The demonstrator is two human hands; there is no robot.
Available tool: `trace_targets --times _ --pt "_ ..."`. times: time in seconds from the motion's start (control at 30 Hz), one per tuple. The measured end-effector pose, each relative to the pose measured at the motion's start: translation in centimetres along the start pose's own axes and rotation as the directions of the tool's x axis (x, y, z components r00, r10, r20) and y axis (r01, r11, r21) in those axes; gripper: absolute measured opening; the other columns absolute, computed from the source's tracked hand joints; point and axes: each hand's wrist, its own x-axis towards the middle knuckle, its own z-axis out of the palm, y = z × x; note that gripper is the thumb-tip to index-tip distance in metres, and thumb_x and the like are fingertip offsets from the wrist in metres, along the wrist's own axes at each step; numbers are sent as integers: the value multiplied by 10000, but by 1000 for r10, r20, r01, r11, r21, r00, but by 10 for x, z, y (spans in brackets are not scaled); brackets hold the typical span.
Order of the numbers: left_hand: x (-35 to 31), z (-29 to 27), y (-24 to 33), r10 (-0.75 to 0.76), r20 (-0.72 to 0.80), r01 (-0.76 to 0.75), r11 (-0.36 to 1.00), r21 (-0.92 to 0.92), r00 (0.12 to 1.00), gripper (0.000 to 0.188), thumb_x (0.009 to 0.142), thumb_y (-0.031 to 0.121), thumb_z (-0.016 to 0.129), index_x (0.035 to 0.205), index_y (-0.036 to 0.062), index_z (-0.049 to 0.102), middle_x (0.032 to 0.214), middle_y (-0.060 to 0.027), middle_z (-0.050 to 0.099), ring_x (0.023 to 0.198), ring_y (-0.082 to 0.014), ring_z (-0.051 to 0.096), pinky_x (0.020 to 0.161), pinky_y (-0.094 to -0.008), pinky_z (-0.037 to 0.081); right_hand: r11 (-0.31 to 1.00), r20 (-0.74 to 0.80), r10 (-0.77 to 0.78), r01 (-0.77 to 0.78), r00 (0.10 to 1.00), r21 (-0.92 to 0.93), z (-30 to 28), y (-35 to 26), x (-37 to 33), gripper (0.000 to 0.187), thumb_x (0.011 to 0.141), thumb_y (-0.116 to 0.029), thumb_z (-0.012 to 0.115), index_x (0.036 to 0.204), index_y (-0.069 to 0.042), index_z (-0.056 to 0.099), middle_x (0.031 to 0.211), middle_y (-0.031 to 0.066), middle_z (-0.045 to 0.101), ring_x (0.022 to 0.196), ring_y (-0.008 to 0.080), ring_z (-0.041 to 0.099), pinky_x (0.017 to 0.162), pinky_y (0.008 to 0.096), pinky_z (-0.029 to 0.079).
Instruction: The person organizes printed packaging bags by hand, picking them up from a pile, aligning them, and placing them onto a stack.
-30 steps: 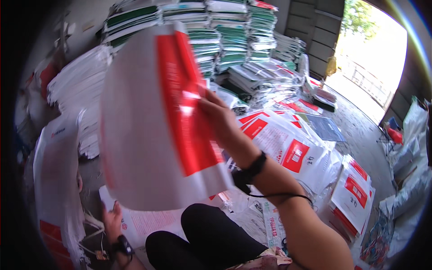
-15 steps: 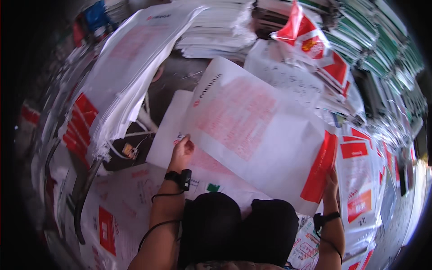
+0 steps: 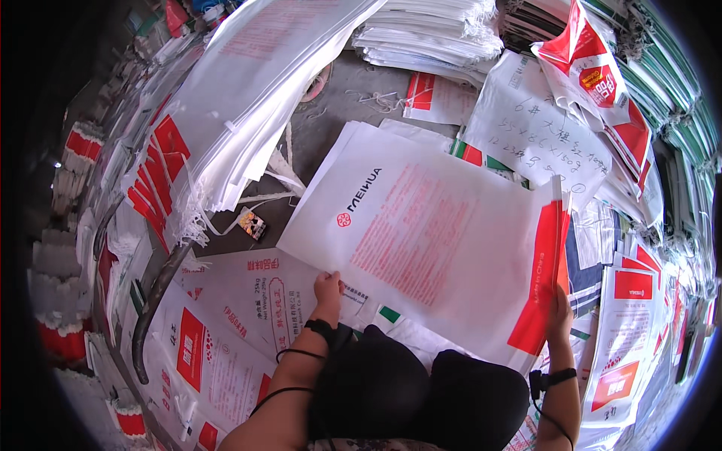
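A large white woven sack (image 3: pixel 429 240) with red print and a red side band lies spread flat in front of my knees. My left hand (image 3: pixel 328 289) grips its near left edge. At the sack's right end, my right hand (image 3: pixel 559 310) holds the red band, which stands folded up there. Both wrists carry black bands. More printed white and red sacks (image 3: pixel 226 353) lie flat underneath and to my left.
A tall leaning stack of white sacks (image 3: pixel 248 98) rises at the upper left. Tied bundles (image 3: pixel 429 34) lie at the top, green-edged stacks (image 3: pixel 677 98) at the right. A small dark object (image 3: pixel 252 223) rests on the grey floor. My dark-trousered knees (image 3: pixel 421 395) sit at the bottom.
A second ago my right hand held the sack up in the air; my view has since swung down and the sack now lies spread on the pile, held at both ends.
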Motion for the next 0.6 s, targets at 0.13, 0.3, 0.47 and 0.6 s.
trace_targets --times 0.13,0.3,0.47,0.6 --pt "12 -3 13 56 31 -56 998 12 998 191 870 105 619 740 -19 555 589 -72 566 436 -143 519 400 -262 397 1000 -60 -23 23 998 -7 34 19 25 366 992 -133 450 1322 13 510 1182 260 633 1099 416 616 930 442 501" --pt "46 -4 -8 51 85 -62 990 125 995 232 832 137 636 676 -7 545 540 -81 550 404 -165 506 380 -284 387 950 74 268 -250 961 -187 71 66 27 508 961 -230 481 1413 -31 363 1168 319 603 1053 496 587 892 535 481" --pt "48 -26 -16 -43 55 39 997 71 998 208 818 125 609 661 4 547 532 -84 540 391 -156 488 370 -289 377 861 64 484 -461 873 -214 55 8 17 564 929 -193 502 1450 -77 319 1242 308 565 1029 482 602 862 537 497" --pt "32 -15 -11 -89 75 78 988 134 993 236 835 143 602 649 5 552 535 -80 548 390 -150 482 371 -280 374 906 -32 363 -361 931 -219 44 10 0 551 926 -153 492 1452 -102 335 1288 262 551 1038 443 617 849 510 512"
